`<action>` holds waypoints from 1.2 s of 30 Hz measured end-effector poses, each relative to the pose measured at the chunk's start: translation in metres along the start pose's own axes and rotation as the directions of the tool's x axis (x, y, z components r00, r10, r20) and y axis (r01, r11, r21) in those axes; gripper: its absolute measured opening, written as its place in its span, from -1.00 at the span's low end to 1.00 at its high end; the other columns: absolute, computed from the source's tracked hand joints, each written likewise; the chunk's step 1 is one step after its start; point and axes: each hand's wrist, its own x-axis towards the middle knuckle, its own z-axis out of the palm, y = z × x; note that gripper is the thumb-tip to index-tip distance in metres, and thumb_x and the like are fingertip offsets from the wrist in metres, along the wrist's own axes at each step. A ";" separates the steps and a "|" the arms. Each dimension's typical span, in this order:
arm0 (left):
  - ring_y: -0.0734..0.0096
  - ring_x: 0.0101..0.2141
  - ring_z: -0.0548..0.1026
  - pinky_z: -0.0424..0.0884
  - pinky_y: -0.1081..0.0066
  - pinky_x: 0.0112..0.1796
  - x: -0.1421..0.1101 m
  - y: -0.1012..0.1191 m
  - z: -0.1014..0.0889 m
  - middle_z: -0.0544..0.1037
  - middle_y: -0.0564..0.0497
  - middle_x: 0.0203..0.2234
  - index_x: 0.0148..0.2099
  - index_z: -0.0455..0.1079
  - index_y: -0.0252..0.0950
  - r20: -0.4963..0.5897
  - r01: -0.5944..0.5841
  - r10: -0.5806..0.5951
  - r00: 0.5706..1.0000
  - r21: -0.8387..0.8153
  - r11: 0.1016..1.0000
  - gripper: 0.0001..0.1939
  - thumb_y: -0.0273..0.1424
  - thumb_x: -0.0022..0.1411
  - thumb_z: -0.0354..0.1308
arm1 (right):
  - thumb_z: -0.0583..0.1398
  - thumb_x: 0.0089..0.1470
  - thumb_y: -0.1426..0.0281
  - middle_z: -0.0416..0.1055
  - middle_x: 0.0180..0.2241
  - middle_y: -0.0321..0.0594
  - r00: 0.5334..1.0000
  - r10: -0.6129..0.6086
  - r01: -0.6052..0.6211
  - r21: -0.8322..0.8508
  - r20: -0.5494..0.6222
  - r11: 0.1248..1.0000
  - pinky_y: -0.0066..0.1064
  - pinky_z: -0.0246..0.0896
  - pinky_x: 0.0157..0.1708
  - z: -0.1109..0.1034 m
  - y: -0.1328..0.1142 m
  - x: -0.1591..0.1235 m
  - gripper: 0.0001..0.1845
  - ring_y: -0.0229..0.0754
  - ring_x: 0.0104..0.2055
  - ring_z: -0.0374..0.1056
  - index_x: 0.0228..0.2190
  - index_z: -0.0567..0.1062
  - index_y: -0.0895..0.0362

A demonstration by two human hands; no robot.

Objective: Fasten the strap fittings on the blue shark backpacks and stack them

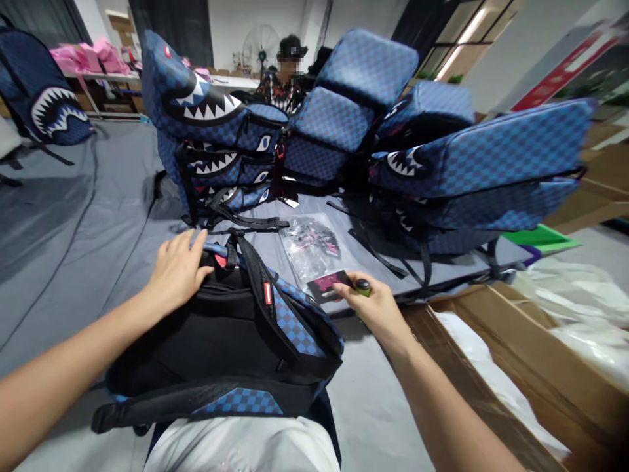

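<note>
A black backpack with blue checkered panels [236,341] leans against my lap at the table's edge, straps towards me. My left hand [174,269] is closed over its top edge, thumb on the near side and fingers over the far side. Between the thumb and fingers of my right hand [376,305] is a black card with a pink print [328,286]. A small green tool with a black end [363,287] is also in that hand, mostly hidden by the palm. Just beyond the card lies a clear plastic bag of dark and pink cards [309,246].
Blue checkered backpacks with shark mouths [216,111] are stacked across the grey-covered table [118,196], with more backpacks at right [491,157]. An open cardboard box [491,341] stands at my right. Across the table sits another person [287,78].
</note>
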 end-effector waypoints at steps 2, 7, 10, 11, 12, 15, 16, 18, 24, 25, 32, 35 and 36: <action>-0.04 0.24 0.27 0.20 0.02 0.19 -0.015 0.019 -0.005 0.34 -0.26 0.23 0.30 0.22 -0.33 -0.189 -0.190 0.156 0.970 -0.182 0.965 -0.44 -0.26 0.33 0.13 | 0.29 -0.02 0.17 0.46 -0.49 -0.28 0.990 -0.007 -0.005 0.090 0.140 0.996 -0.42 0.27 -0.40 0.014 -0.033 -0.009 -0.72 -0.21 -0.45 0.37 -0.42 0.53 0.15; 0.50 -0.42 0.49 0.34 0.51 -0.37 -0.048 0.072 -0.005 0.59 0.12 -0.39 -0.12 0.49 -0.21 -0.018 -0.179 0.267 0.964 -0.785 0.593 -0.85 -0.34 0.27 0.19 | 0.31 -0.02 0.25 0.53 -0.39 -0.26 0.942 -0.133 0.075 0.194 0.307 0.978 -0.43 0.33 -0.34 0.044 -0.079 -0.026 -0.76 -0.21 -0.36 0.42 -0.31 0.57 0.12; 0.60 -0.57 0.33 0.19 0.54 -0.50 -0.054 0.077 0.005 0.44 0.16 -0.59 -0.35 0.43 -0.27 -0.058 -0.126 0.149 0.987 -0.855 0.503 -0.85 -0.37 0.29 0.15 | 0.33 -0.02 0.24 0.56 -0.31 -0.22 0.934 -0.163 0.073 0.277 0.317 0.958 -0.40 0.36 -0.28 0.053 -0.082 -0.029 -0.71 -0.17 -0.28 0.46 -0.23 0.57 0.09; 0.60 -0.57 0.33 0.19 0.54 -0.49 -0.056 0.074 0.008 0.44 0.16 -0.59 -0.34 0.42 -0.28 -0.092 -0.129 0.099 0.991 -0.864 0.487 -0.85 -0.37 0.28 0.15 | 0.32 0.00 0.24 0.56 -0.31 -0.20 0.928 -0.157 0.056 0.290 0.338 0.955 -0.38 0.36 -0.27 0.055 -0.081 -0.029 -0.73 -0.16 -0.28 0.47 -0.24 0.58 0.09; 0.60 -0.56 0.34 0.20 0.55 -0.49 -0.058 0.071 0.011 0.45 0.16 -0.57 -0.33 0.42 -0.28 -0.109 -0.128 0.067 0.992 -0.872 0.472 -0.86 -0.36 0.28 0.16 | 0.30 0.02 0.23 0.56 -0.33 -0.20 0.919 -0.158 0.051 0.288 0.362 0.956 -0.38 0.36 -0.29 0.058 -0.080 -0.029 -0.76 -0.16 -0.29 0.46 -0.28 0.58 0.10; 0.58 -0.54 0.38 0.26 0.55 -0.47 -0.066 0.061 0.017 0.47 0.14 -0.56 -0.35 0.41 -0.29 -0.102 -0.118 0.059 0.993 -0.888 0.444 -0.85 -0.36 0.28 0.17 | 0.25 0.07 0.24 0.44 -0.52 -0.30 0.899 -0.209 0.132 0.217 0.384 0.967 -0.46 0.23 -0.44 0.068 -0.078 -0.030 -0.79 -0.25 -0.45 0.34 -0.48 0.53 0.11; 0.58 -0.54 0.38 0.27 0.55 -0.47 -0.069 0.058 0.018 0.47 0.14 -0.57 -0.36 0.39 -0.29 -0.106 -0.125 0.069 0.992 -0.883 0.451 -0.84 -0.36 0.28 0.17 | 0.24 0.09 0.25 0.38 -0.57 -0.33 0.893 -0.238 0.178 0.186 0.382 0.966 -0.48 0.17 -0.49 0.071 -0.079 -0.030 -0.76 -0.29 -0.51 0.28 -0.53 0.50 0.11; 0.55 -0.49 0.45 0.35 0.54 -0.42 -0.076 0.049 0.019 0.52 0.11 -0.51 -0.33 0.40 -0.28 -0.162 -0.181 0.081 0.983 -0.851 0.493 -0.87 -0.36 0.29 0.17 | 0.20 0.14 0.26 0.32 -0.61 -0.36 0.879 -0.321 0.297 0.123 0.353 0.947 -0.48 0.11 -0.52 0.077 -0.080 -0.026 -0.72 -0.31 -0.55 0.22 -0.55 0.45 0.11; 0.17 0.25 0.28 0.19 0.09 0.26 -0.094 -0.012 0.027 0.39 -0.19 0.20 0.14 0.31 -0.29 -0.367 -0.058 -0.177 0.913 -0.548 0.835 -0.61 -0.24 0.34 0.13 | 0.12 0.18 0.40 0.56 -0.35 -0.18 0.824 -0.529 0.566 -0.255 0.202 0.784 -0.40 0.26 -0.27 0.095 -0.091 0.009 -0.82 -0.13 -0.30 0.47 -0.26 0.54 0.10; 0.11 0.29 0.22 0.17 0.04 0.27 -0.095 -0.023 0.031 0.32 -0.23 0.25 0.22 0.24 -0.32 -0.308 0.061 -0.248 0.919 -0.510 0.858 -0.50 -0.21 0.33 0.14 | 0.12 0.15 0.46 0.57 -0.31 -0.17 0.827 -0.495 0.561 -0.330 0.269 0.759 -0.40 0.26 -0.25 0.102 -0.095 0.015 -0.78 -0.11 -0.26 0.48 -0.22 0.55 0.10; 0.09 0.03 0.53 0.42 0.16 0.06 -0.100 -0.047 0.054 0.54 -0.17 0.04 0.27 0.21 -0.31 0.004 0.315 -0.350 0.937 -0.446 0.838 -0.43 -0.13 0.33 0.11 | 0.11 0.09 0.53 0.61 -0.22 -0.11 0.654 -0.113 0.693 -0.532 0.748 0.487 -0.41 0.20 -0.29 0.165 -0.122 0.035 -0.62 -0.03 -0.15 0.53 -0.10 0.57 0.03; 0.12 0.00 0.55 0.44 0.21 0.04 -0.101 -0.044 0.056 0.56 -0.14 0.01 0.25 0.23 -0.29 -0.019 0.303 -0.343 0.939 -0.425 0.853 -0.46 -0.13 0.33 0.12 | 0.11 0.11 0.55 0.61 -0.23 -0.05 0.605 -0.106 0.734 -0.501 0.789 0.459 -0.40 0.21 -0.27 0.179 -0.125 0.038 -0.64 0.00 -0.12 0.53 -0.12 0.58 0.07; 0.11 0.00 0.55 0.44 0.21 0.03 -0.100 -0.044 0.057 0.56 -0.14 0.01 0.25 0.23 -0.29 -0.023 0.302 -0.342 0.940 -0.416 0.858 -0.46 -0.13 0.33 0.12 | 0.12 0.10 0.57 0.61 -0.23 -0.05 0.589 -0.100 0.745 -0.490 0.802 0.453 -0.40 0.21 -0.26 0.181 -0.126 0.039 -0.64 0.00 -0.11 0.53 -0.13 0.58 0.07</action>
